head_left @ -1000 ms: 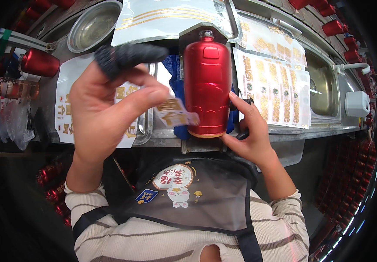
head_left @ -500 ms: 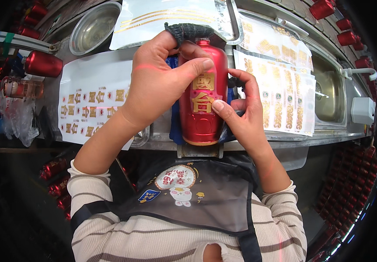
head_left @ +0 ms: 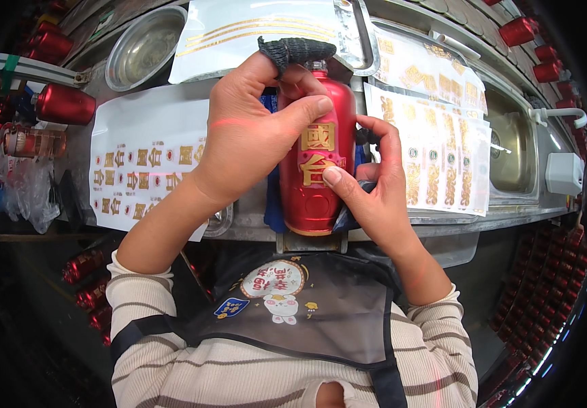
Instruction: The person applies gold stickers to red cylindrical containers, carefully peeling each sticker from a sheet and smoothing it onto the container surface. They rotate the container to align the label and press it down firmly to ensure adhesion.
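A glossy red bottle (head_left: 309, 209) leans on a blue-padded support (head_left: 274, 209), its neck pointing away from me. Two gold character decals (head_left: 318, 138) sit one above the other on its front. My left hand (head_left: 252, 132) is closed on the bottle's upper left, the thumb lying on its shoulder; a dark knitted cover (head_left: 297, 50) wraps a finger by the neck. My right hand (head_left: 382, 194) grips the lower right side. Its thumb tip presses the right edge of the lower decal, while the other fingers bend round the side, partly hidden.
Sheets of gold and red decals (head_left: 126, 122) lie left, with more gold sheets (head_left: 443, 153) right and a strip sheet (head_left: 252, 51) behind. A metal bowl (head_left: 145, 51), a red bottle (head_left: 65, 104) and a sink (head_left: 511, 146) stand around. Racked red bottles (head_left: 538, 285) fill the lower right.
The bottle has shifted slightly toward me. My right thumb has slid a little left and down over the lower decal. The left hand keeps nearly the same hold.
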Demonstrator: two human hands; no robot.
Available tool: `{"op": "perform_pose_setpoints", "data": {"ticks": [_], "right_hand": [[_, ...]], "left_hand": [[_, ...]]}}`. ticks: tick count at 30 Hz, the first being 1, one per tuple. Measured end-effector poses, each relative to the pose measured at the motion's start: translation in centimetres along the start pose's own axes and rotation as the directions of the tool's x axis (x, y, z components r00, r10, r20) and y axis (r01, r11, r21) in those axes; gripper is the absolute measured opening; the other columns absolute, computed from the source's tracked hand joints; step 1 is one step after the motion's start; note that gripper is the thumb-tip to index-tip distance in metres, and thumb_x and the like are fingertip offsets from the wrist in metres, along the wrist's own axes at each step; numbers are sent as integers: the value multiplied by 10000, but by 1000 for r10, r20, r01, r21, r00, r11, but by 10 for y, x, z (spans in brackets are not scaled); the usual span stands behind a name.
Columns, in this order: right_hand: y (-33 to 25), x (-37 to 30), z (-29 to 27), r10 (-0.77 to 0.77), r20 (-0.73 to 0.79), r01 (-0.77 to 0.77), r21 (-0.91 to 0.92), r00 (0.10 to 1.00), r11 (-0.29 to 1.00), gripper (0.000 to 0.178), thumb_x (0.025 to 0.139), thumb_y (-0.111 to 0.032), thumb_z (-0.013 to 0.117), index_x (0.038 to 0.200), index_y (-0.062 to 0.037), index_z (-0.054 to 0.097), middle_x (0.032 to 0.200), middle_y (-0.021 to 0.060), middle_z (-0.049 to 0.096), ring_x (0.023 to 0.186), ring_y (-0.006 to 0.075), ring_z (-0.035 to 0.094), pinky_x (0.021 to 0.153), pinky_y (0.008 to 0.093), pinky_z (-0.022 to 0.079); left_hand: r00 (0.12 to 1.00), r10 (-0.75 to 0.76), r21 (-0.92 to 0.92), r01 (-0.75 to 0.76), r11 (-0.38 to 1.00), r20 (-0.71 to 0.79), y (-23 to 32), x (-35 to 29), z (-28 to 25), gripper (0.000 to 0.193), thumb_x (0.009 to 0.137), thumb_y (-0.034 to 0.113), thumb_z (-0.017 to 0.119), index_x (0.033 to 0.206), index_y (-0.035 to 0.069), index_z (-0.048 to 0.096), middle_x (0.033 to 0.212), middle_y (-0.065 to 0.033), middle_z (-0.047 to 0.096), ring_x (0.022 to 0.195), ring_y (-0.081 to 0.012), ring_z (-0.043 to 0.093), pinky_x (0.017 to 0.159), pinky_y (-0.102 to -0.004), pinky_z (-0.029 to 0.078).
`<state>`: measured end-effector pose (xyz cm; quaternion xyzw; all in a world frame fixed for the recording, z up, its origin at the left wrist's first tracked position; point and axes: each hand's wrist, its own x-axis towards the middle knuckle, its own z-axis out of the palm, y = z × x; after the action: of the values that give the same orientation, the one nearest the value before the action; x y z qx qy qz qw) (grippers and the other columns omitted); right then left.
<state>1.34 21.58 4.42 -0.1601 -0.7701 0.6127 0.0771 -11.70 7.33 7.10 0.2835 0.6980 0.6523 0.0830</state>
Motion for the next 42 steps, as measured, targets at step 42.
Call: {"op": "perform_pose_setpoints", "data": {"ticks": [42], "right_hand": [[-14,22,-15,-515,192,534,-504,836,679,618,828,-292,758,1411,-179,587,1211,226,624,988,348,579,827,390,532]], "left_hand": [[939,-325,-393,341,854,109,-21,-74,12,658,841,37,781,1315,-33,331,1536,-229,320,1414,-258,373,1166,-405,341]]}}
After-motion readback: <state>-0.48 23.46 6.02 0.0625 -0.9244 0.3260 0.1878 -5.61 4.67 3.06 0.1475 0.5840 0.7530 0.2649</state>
